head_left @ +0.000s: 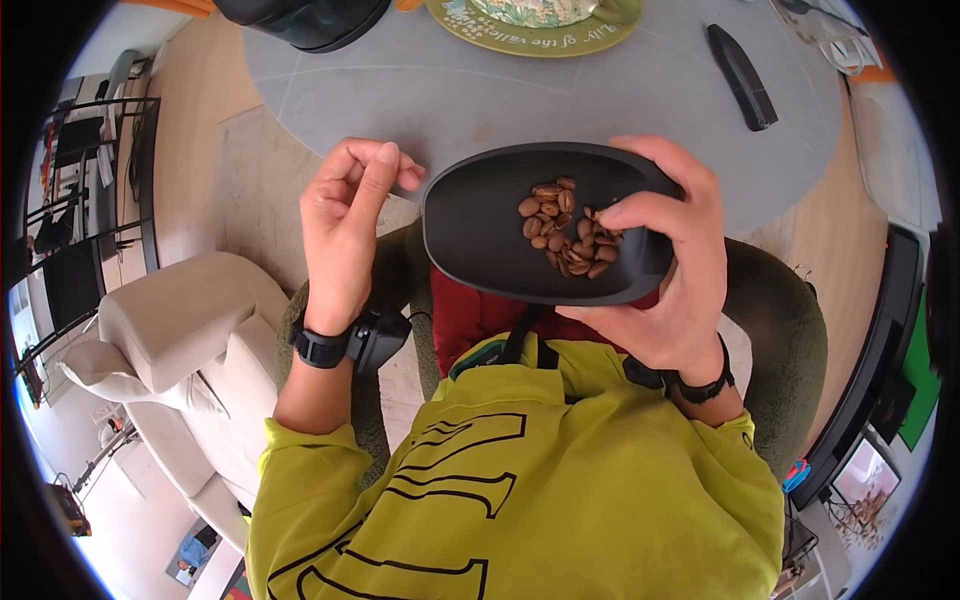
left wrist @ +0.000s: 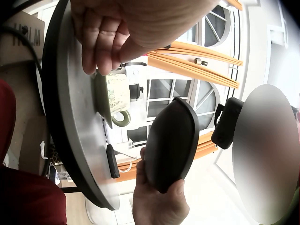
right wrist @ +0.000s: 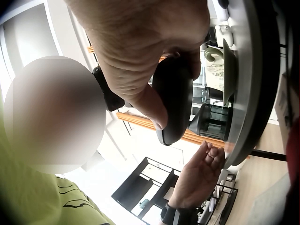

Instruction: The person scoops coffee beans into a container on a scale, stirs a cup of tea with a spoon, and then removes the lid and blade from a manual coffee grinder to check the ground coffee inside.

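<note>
A black oval dish [head_left: 475, 235] with brown coffee beans [head_left: 580, 255] in its middle and right part is held by my right hand [head_left: 690, 255], thumb and fingers gripping its right end. The thumb or a finger reaches over the rim beside the beans. To the left of the dish is my left hand [head_left: 340, 215], its fingers loosely bent and nothing visible in them. The right wrist view shows the left hand [right wrist: 199, 176] apart from the dish [right wrist: 173, 98]. In the left wrist view the dish [left wrist: 171, 145] is tilted and its contents are hidden.
On the grey round table [head_left: 400, 90] stand a green lettered plate [head_left: 545, 42] with a patterned cup [left wrist: 117, 93], a black device [head_left: 742, 80] at the right, and a dark glass vessel [right wrist: 213, 122] at the back left. A beige sofa [head_left: 190, 320] is at the left.
</note>
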The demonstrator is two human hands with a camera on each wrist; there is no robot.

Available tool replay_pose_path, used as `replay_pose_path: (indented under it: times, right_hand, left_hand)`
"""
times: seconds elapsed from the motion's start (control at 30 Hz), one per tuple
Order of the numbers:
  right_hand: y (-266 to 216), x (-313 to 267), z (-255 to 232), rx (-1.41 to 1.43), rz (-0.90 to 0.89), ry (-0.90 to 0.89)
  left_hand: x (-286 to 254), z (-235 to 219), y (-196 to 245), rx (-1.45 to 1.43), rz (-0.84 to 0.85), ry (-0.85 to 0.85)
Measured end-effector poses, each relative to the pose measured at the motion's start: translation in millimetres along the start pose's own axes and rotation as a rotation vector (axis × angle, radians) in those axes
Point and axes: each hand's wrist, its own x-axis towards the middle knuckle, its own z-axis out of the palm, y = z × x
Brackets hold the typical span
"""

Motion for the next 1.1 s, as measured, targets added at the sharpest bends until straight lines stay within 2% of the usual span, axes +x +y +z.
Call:
replay_pose_path:
  times: [0.1, 0.17, 0.27, 0.33, 0.37, 0.43, 0.47, 0.53, 0.7, 0.77, 0.9, 0.97, 1.1]
  right_hand:
    - [0.4, 1.5, -2.0, -0.024, -0.067, -0.045]
    - [-1.7, 2.2, -4.0, -0.17, -0.078, -0.136]
    - [-2.5, 2.0, -1.3, -0.175, -0.081, -0.12]
    - [-4.3, 1.2, 0.7, -0.12, -0.043, -0.104]
    - [-5.5, 0.8, 1.9, -0.067, -0.003, -0.09]
    - [-6.5, 1.0, 3.3, -0.053, -0.008, -0.08]
    - [-6.6, 1.0, 4.3, -0.048, -0.013, -0.07]
    - [-6.0, -0.4, 6.3, -0.037, -0.01, -0.075]
    - [-7.8, -3.6, 13.1, 0.018, 0.008, -0.082]
    - [-8.8, -3.8, 13.1, -0.076, -0.025, -0.178]
    - [-9.6, -6.5, 21.1, -0.036, -0.019, -0.183]
    - [-9.4, -7.3, 23.4, -0.017, -0.032, -0.189]
    - [-11.3, -7.6, 23.3, -0.021, -0.014, -0.184]
  left_hand:
    - [0.1, 0.1, 0.2, 0.002, -0.001, -0.003]
    - [-0.4, 0.2, 0.0, 0.005, -0.005, 0.0]
    - [-3.9, 2.4, 2.2, 0.022, 0.016, 0.015]
    - [-11.6, 8.6, 13.3, 0.275, 0.237, 0.118]
    - [-13.2, 8.6, 19.3, 0.282, 0.234, 0.121]
    - [-15.9, 7.3, 33.7, 0.589, 0.733, 0.053]
    - [-19.6, 6.1, 42.0, 0.598, 0.73, 0.057]
    - [-27.0, 4.3, 57.2, 0.81, 0.828, -0.109]
    - [-29.7, 11.9, 63.0, 0.942, 0.815, -0.155]
    - [-29.3, 13.3, 64.8, 0.953, 0.786, -0.173]
    - [-27.8, 14.4, 63.1, 0.964, 0.771, -0.198]
    - [-29.2, 16.5, 67.7, 1.037, 0.677, -0.273]
    - [-29.2, 17.4, 67.4, 1.052, 0.677, -0.291]
